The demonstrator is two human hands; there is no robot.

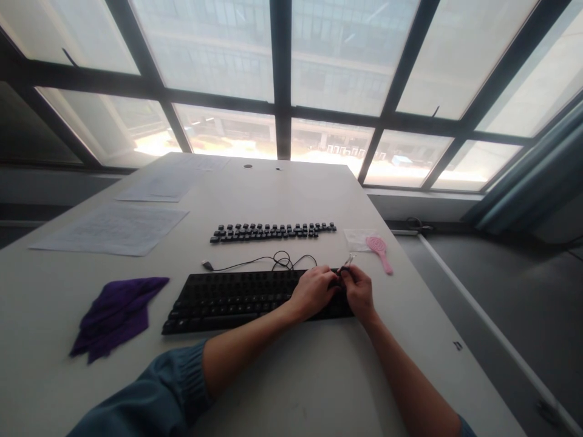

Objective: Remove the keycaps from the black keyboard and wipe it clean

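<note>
1. One black keyboard (237, 298) is placed lengthwise on one white desk (282, 197) and is taken as the reference for all positions.
2. Two hands are positioned over the right end of the keyboard, close together.
3. The left hand (314, 292) is bent with its fingers drawn in; whether anything is gripped by it cannot be told.
4. The right hand (359, 292) is closed, thumb against fingers, on one thin tool (350, 260), whose upper end is seen projecting above the far edge of the keyboard; its lower end is hidden.
5. One cable (241, 264), fitted with one plug (207, 265), is laid loosely just beyond the keyboard.
6. Loose keycaps (282, 234) are arranged in several rows beyond the cable, parallel to the keyboard; they are too small to be counted reliably.
7. One pink brush (378, 249) and one clear bag (356, 241) are located beyond the keyboard's right end.
8. One purple cloth (117, 314) is spread left of the keyboard.
9. At least three paper sheets (112, 229) are laid beyond the keyboard, to its left.
</note>
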